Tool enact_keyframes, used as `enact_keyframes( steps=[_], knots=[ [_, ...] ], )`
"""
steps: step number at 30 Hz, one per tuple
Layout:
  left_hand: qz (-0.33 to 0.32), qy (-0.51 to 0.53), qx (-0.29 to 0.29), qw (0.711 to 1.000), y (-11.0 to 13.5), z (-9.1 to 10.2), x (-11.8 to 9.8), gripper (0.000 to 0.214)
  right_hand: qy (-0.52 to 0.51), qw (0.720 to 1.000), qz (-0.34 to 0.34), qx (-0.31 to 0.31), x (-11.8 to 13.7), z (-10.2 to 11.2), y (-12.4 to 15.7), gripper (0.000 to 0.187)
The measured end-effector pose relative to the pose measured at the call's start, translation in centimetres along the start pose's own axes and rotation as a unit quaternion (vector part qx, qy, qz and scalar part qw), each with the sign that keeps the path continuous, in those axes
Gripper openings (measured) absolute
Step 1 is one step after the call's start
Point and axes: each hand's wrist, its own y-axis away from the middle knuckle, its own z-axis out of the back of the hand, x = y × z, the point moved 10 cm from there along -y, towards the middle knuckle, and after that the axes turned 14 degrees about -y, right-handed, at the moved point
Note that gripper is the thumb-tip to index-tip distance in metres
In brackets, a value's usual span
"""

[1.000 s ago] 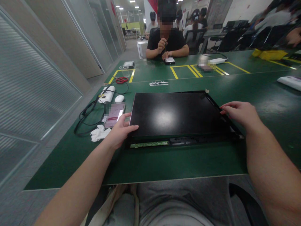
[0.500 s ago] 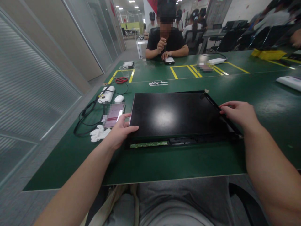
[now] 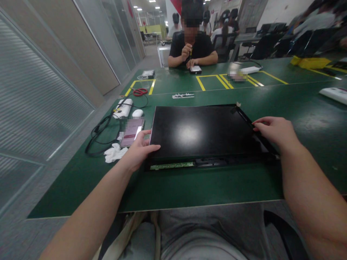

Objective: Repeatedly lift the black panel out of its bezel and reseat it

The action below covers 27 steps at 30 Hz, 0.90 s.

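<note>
A dark, glossy screen panel (image 3: 211, 139) lies over a black frame (image 3: 265, 146) on the green table. At the panel's left edge, my left hand (image 3: 139, 150) grips it, thumb on top and fingers at the side and below. My right hand (image 3: 273, 130) pinches the frame's right side between thumb and fingers. The panel sits off to the left, so the frame's right rail and far right corner show. Along the near edge, a green circuit board strip (image 3: 172, 165) is exposed in the frame.
To the left are a phone (image 3: 132, 133), crumpled white tissue (image 3: 115, 153), a white mouse (image 3: 137, 113), a white power strip (image 3: 123, 108), black cables and red-handled scissors (image 3: 140, 92). Small white strips (image 3: 183, 96) lie beyond the panel. A person (image 3: 192, 48) works across the table.
</note>
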Motion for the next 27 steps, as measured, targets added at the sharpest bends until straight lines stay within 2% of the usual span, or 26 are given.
enact_keyframes(
  steps=[5, 8, 11, 16, 20, 23, 27],
  knots=[
    [-0.007, 0.006, -0.007, 1.0, 0.0, 0.1, -0.1, 0.071, -0.034, 0.999, -0.006, 0.007, -0.5, -0.2, -0.3, 0.029],
    [-0.021, 0.019, -0.026, 0.999, -0.3, 0.7, -0.3, 0.058, -0.049, 0.999, -0.015, 0.007, -0.6, -0.2, -0.3, 0.029],
    [-0.046, 0.006, -0.045, 0.998, -0.7, 1.5, -0.4, 0.054, -0.055, 0.998, -0.024, 0.013, -0.6, -0.3, -0.2, 0.03],
    [-0.059, -0.101, -0.092, 0.989, -0.9, 3.0, -0.2, 0.055, -0.057, 0.998, -0.022, 0.012, -1.1, -0.3, -0.5, 0.027],
    [-0.098, -0.231, -0.142, 0.958, -0.8, 3.9, -0.9, 0.043, -0.061, 0.998, -0.02, 0.01, -1.0, -0.3, -0.7, 0.025],
    [-0.117, -0.289, -0.133, 0.941, -1.1, 3.6, -0.8, 0.041, -0.06, 0.997, -0.048, 0.017, -0.8, -0.2, -0.2, 0.023],
    [-0.12, -0.332, -0.12, 0.928, -1.7, 3.3, -0.3, 0.042, -0.107, 0.991, -0.076, 0.01, -0.2, 0.1, 0.9, 0.02]
  ],
)
